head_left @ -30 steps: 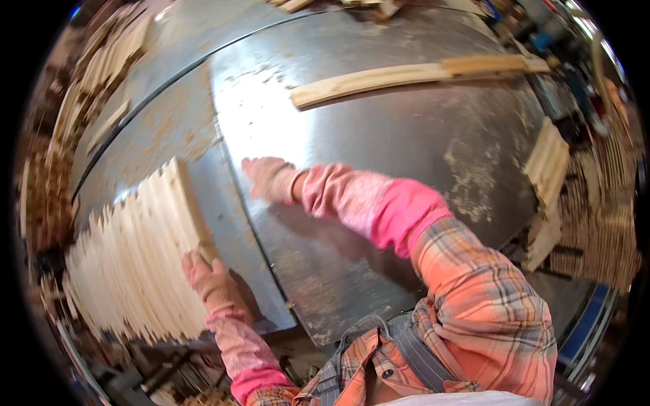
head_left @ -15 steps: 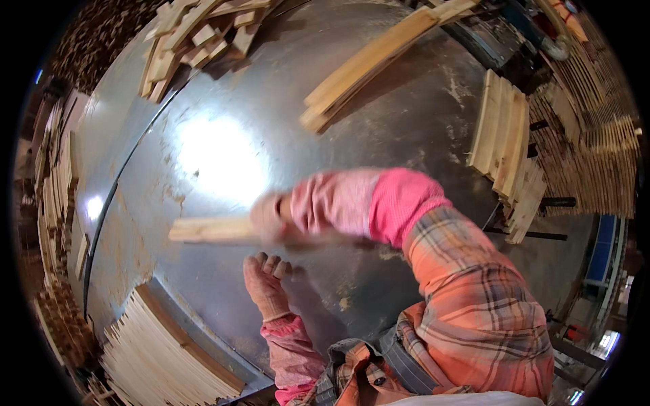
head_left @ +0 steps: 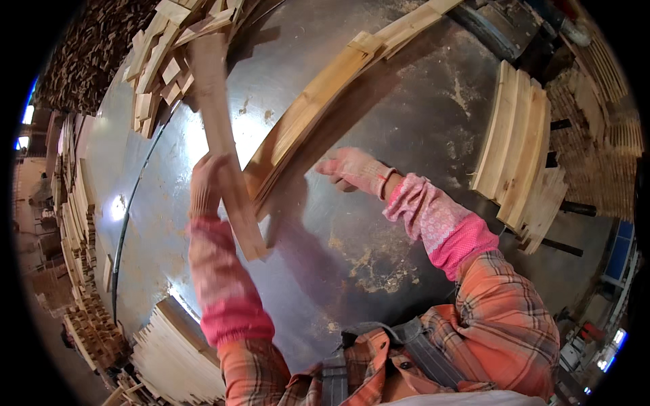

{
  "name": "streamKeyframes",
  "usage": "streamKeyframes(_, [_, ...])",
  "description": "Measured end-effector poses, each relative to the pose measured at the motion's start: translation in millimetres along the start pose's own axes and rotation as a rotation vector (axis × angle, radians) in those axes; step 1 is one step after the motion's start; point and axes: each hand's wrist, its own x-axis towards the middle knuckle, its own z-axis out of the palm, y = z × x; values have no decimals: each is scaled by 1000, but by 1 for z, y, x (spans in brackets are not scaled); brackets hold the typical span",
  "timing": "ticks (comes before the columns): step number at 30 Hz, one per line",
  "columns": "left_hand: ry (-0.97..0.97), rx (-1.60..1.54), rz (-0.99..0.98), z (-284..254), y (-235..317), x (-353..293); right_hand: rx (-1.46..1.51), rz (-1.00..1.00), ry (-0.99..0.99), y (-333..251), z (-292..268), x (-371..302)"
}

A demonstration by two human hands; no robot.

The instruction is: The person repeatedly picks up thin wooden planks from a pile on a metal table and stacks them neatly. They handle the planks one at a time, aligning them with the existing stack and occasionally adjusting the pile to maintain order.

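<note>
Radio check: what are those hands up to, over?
Left hand holding a wooden plank. Right hand apart from it, fingers part-curled, nothing visible in grasp. Other boards close by on the metal table.

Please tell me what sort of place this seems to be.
It looks like a woodworking shop: the left hand holds a wooden board, short wood pieces lie heaped on a broad metal table, and more boards sit together at the right.
</note>
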Motion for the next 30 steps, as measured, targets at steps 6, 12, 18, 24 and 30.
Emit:
streamKeyframes(6, [-231, -75, -551, 74, 4, 22, -197, -277, 208, 30, 35, 44])
streamKeyframes(12, [-40, -436, -741, 107, 61, -84, -169, -180, 272, 45, 66, -17])
streamKeyframes(18, [-125, -365, -818, 111, 79, -237, -356, 50, 409, 149, 123, -82])
streamKeyframes(24, [219, -799, -862, 73, 86, -369, -313, -92, 275, 201, 207, -110])
streamKeyframes(30, [324, -108, -632, 58, -1, -494, -340, -198, 355, 235, 259, -158])
